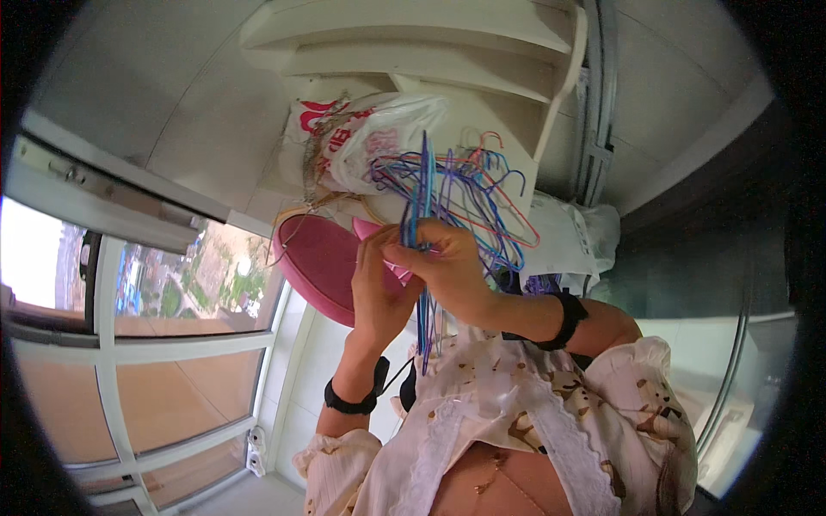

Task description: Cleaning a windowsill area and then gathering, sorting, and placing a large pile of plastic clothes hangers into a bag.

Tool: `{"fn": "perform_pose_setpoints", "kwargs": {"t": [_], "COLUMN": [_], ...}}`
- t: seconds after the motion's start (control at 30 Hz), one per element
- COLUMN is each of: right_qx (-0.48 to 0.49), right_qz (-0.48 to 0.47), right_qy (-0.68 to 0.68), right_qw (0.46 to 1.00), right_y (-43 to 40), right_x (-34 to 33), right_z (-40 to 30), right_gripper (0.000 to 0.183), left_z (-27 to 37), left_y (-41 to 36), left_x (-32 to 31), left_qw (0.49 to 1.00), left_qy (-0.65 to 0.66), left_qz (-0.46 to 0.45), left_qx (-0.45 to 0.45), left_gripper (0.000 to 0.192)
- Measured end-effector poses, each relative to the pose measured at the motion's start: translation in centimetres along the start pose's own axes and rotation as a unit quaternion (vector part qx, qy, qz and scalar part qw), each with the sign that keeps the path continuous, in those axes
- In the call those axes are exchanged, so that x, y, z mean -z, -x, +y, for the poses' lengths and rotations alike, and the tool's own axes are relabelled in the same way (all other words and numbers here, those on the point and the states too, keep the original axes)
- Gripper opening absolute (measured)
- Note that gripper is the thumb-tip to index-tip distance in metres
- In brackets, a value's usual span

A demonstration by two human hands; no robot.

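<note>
A narrow bundle of blue and purple wire clothes hangers (426, 180) stands edge-on in front of my chest. My right hand (455, 267) grips it around the middle, with thumb and fingers closed on the wires. My left hand (381, 284) meets it from the other side, its fingertips at the same spot. The right hand partly hides the left fingertips. Just beyond lies a loose, tangled pile of blue, purple and red hangers (497, 213). A pink basin (316, 271) is behind my left hand, with a pink item (366, 228) at its inner edge.
A cream shelf unit (426, 58) stands ahead. On it rests a white plastic bag (413, 109) bearing red writing, beside a wire or cord tangle (316, 148). More white plastic bags (568, 238) sit to the right. A framed window (193, 342) runs along the left.
</note>
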State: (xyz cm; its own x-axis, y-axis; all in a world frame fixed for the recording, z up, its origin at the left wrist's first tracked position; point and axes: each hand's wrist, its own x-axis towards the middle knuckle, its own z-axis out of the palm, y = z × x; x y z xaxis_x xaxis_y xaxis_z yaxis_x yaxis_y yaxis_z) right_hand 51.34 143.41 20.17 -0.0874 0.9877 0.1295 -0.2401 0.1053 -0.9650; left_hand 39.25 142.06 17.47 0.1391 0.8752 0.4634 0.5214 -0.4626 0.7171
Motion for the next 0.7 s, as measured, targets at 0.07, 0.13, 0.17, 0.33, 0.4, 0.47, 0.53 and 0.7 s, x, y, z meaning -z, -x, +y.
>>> {"fn": "perform_pose_setpoints", "kwargs": {"t": [0.07,0.13,0.17,0.33,0.4,0.47,0.53,0.7], "right_qx": [0.031,0.032,0.035,-0.035,0.063,0.044,0.026,-0.026], "right_qz": [-0.003,0.001,0.0,-0.072,-0.031,-0.07,-0.105,-0.132], "right_qy": [0.027,0.036,0.044,0.112,0.084,0.118,0.15,0.163], "right_qw": [0.999,0.999,0.998,0.991,0.994,0.99,0.983,0.977], "right_y": [0.0,0.0,-0.1,-0.2,-0.5,-0.6,-0.8,-1.2], "right_x": [-0.2,-0.6,-0.8,-0.7,-1.0,-0.3,0.1,0.3], "right_z": [-0.3,0.3,0.5,-0.5,0.0,-0.9,-1.2,-1.4], "right_gripper": [0.017,0.019,0.021,0.014,0.025,0.017,0.017,0.02], "left_z": [-0.1,0.2,0.3,-0.1,-0.1,1.0,0.5,0.7], "left_y": [0.3,0.8,1.0,1.0,0.9,0.5,0.5,0.9], "left_x": [-0.6,-1.5,-1.8,-0.8,-0.6,0.0,0.6,0.9], "left_qw": [0.977,0.955,0.927,0.978,0.986,0.963,0.953,0.923], "left_qy": [0.193,0.269,0.342,0.194,0.142,0.246,0.288,0.343], "left_qz": [0.005,0.008,0.015,-0.006,0.01,0.008,-0.018,-0.052], "left_qx": [0.085,0.121,0.156,0.08,0.082,0.111,0.091,0.166], "left_gripper": [0.048,0.044,0.04,0.031,0.029,0.029,0.03,0.031]}}
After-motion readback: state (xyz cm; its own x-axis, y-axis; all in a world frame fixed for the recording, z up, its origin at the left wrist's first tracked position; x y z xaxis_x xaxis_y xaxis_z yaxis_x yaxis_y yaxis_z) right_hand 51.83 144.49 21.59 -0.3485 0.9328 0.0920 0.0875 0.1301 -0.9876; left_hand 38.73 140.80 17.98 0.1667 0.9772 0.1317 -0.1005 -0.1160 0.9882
